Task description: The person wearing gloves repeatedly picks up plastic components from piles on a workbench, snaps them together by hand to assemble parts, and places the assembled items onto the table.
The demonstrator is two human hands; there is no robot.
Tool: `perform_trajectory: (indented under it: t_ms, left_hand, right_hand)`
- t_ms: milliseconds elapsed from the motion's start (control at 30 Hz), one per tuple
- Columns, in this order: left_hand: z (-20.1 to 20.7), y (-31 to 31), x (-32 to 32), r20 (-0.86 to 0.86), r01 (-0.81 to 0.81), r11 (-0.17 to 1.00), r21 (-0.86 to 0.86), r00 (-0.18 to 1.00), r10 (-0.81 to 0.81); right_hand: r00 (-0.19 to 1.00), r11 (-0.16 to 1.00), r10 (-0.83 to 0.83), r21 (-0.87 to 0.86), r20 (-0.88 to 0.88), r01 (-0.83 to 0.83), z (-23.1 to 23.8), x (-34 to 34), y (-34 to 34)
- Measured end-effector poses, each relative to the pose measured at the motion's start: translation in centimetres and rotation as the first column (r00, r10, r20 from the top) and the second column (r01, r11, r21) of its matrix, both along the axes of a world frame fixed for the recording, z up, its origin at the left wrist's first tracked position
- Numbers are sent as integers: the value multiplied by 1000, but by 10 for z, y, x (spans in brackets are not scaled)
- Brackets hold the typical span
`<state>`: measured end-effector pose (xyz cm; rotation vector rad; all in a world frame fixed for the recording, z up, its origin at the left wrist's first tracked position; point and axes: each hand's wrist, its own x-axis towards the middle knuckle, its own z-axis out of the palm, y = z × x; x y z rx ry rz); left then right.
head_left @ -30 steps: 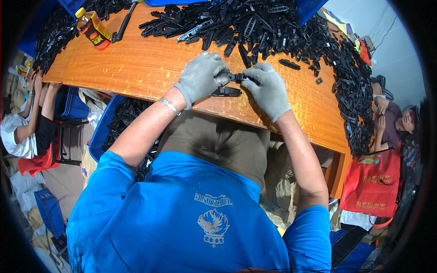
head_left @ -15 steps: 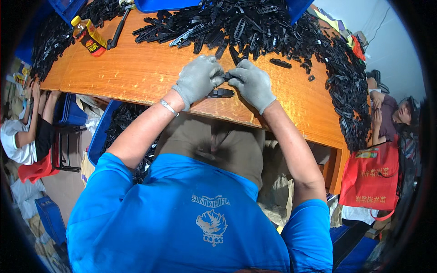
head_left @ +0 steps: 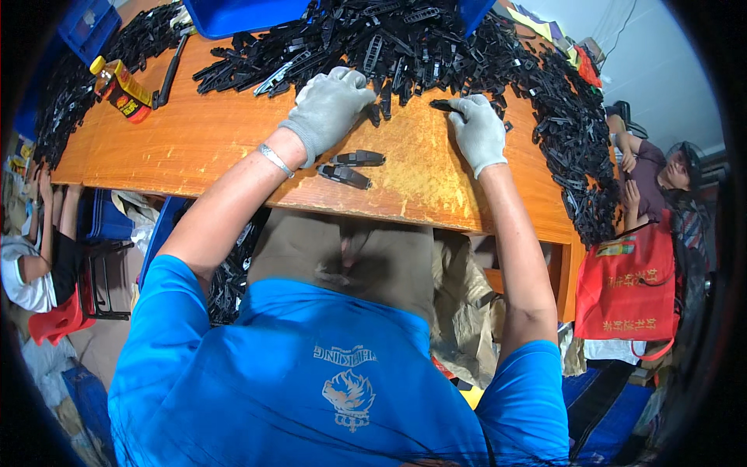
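Note:
My right hand (head_left: 478,134), in a grey work glove, pinches a slim black plastic part (head_left: 441,104) between thumb and fingers, just off the near side of the pile. At the pile's front edge is my gloved left hand (head_left: 328,107), its fingers curled downward. Their tips are hidden, so what they hold does not show; a small black piece (head_left: 373,116) lies beside them. Closer to me, two black plastic parts lie side by side on the wooden table: one farther part (head_left: 362,158) and one nearer part (head_left: 345,177).
A broad pile of black parts (head_left: 405,54) covers the far side and curves down the right. Left stand a yellow-capped bottle (head_left: 123,92) and a black-handled tool (head_left: 170,74). Blue bins (head_left: 241,19) sit behind. A red bag (head_left: 626,284) hangs at right, near another person (head_left: 657,175).
My hands were together over a black part near the table's front edge; now they are apart at the pile. Two parts lie on the table where one lay. The view has shifted slightly.

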<state>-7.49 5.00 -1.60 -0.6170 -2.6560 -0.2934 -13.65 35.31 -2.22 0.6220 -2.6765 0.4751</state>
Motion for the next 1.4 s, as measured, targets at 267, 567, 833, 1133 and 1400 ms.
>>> perform_trajectory:
  t_ms: [267,567,833,1133,1400]
  left_hand:
    - [-6,3,4,60,49,991,-121,997,-42]
    - [-19,-3,21,-101,108,994,13,989,-106]
    - [-16,-5,32,-30,120,987,104,993,-118]
    - [-17,-4,31,-11,113,988,105,994,-112]
    - [-21,-3,26,-4,185,962,202,982,-188]
  right_hand:
    - [993,985,-102,143,54,93,-8,-16,-8]
    - [990,989,144,45,-12,-143,-13,-11,-24]
    - [998,998,57,32,-19,-57,5,-58,-29]
    - [989,986,11,163,148,-35,-2,-70,-30]
    - [982,982,6,-188,187,30,14,-38,-1]
